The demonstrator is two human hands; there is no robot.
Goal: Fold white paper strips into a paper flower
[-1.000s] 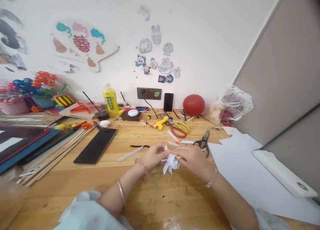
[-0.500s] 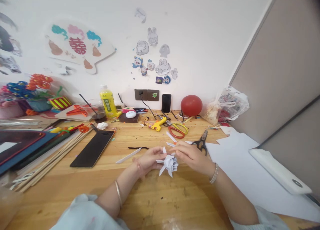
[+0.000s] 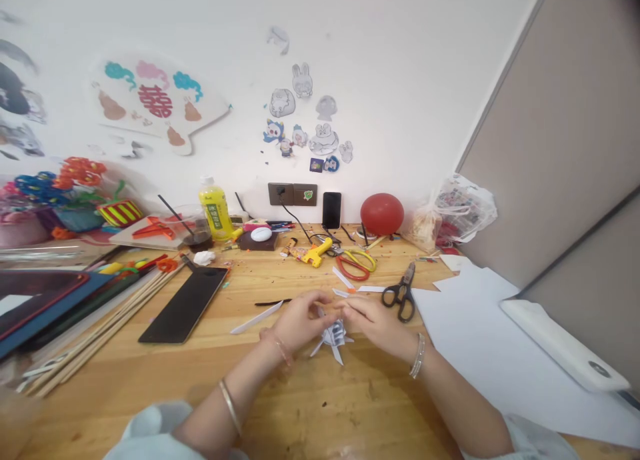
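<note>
A white folded-paper piece, made of strips with pointed ends sticking out, is between my two hands above the wooden table. My left hand curls its fingers over the upper left of the piece, thumb and fingertips closed on it. On the other side, my right hand has its thumb and fingertips pinched at the piece's upper right; the fingers of both hands nearly meet. My palms hide part of the paper. Loose white paper strips lie just beyond my hands, and another strip lies to the left.
Black-handled scissors lie right of my right hand, near white paper sheets. Red-and-yellow scissors and a yellow glue gun are farther back. A dark phone and wooden sticks lie left; a drink bottle stands behind.
The paper piece has turned, its pointed ends now facing down toward me. My left hand has moved over its top, and my right fingers have closed in beside it.
</note>
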